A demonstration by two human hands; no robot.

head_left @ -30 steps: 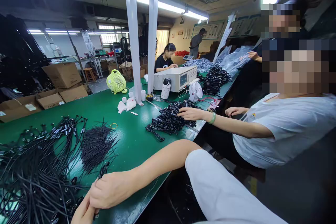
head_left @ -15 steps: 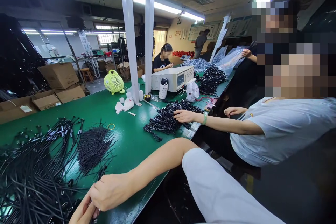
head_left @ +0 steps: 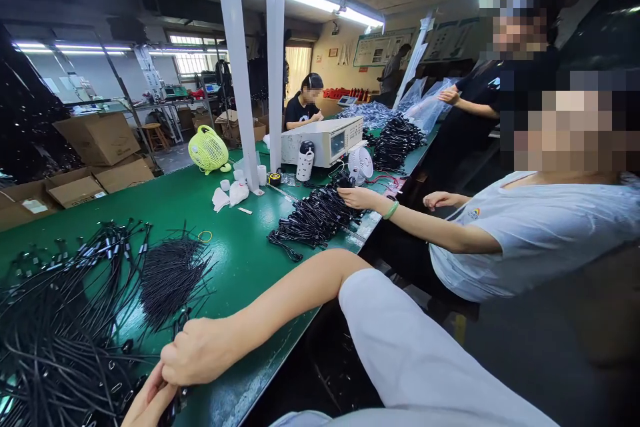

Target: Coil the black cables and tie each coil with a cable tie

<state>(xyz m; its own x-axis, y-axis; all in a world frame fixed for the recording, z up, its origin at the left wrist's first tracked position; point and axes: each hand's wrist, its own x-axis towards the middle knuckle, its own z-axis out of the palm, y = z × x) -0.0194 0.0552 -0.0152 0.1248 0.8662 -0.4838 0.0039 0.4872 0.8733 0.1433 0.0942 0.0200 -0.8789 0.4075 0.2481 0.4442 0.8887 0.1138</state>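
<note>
The right hand [head_left: 197, 353] is curled closed against the left hand [head_left: 149, 400] above the counter [head_left: 245, 280], near its close edge; anything pinched there is hidden, and the left grip's closure cannot be told. Loose black cables [head_left: 55, 347] lie beside the hands, with black ties [head_left: 173, 273] fanned out beyond. Farther along, a co-worker's hand [head_left: 360, 198] touches bundled cables [head_left: 315, 217] near the same edge.

A green table [head_left: 255, 230] carries black cables [head_left: 55, 333] and a fan [head_left: 208, 150].
</note>
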